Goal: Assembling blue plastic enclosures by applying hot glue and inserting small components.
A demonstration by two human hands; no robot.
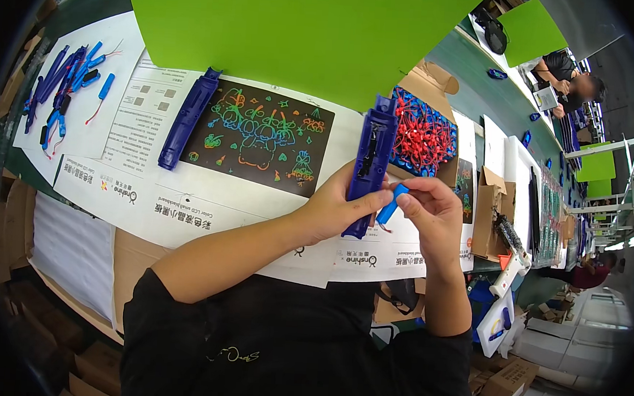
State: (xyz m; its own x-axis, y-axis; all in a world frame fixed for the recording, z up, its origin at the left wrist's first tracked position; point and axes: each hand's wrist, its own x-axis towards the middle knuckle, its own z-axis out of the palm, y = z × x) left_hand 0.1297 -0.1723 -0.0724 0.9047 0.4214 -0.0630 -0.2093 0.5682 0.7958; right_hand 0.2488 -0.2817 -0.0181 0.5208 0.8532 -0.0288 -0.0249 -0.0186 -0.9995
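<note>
My left hand (333, 208) is closed round a long dark blue plastic housing (376, 140), its open hollow side facing up with black parts inside. Between the thumb and fingers of my right hand (436, 214) is a bright blue cylindrical battery (392, 205) with a thin reddish wire at its lower end. The battery lies right beside the housing, close to my left thumb; whether they touch, I cannot tell. Just beyond, an open cardboard box (427, 80) holds many blue batteries (421, 135) with red wires. A second dark blue housing (189, 121) lies to the left.
Printed sheets (160, 203) with a dark colourful drawing cover the table. At the left are loose housings and batteries (66, 85). A large green board (291, 29) stands along the back. A small carton (494, 216) and a white power strip (510, 275) sit right; another person (560, 75) is farther off.
</note>
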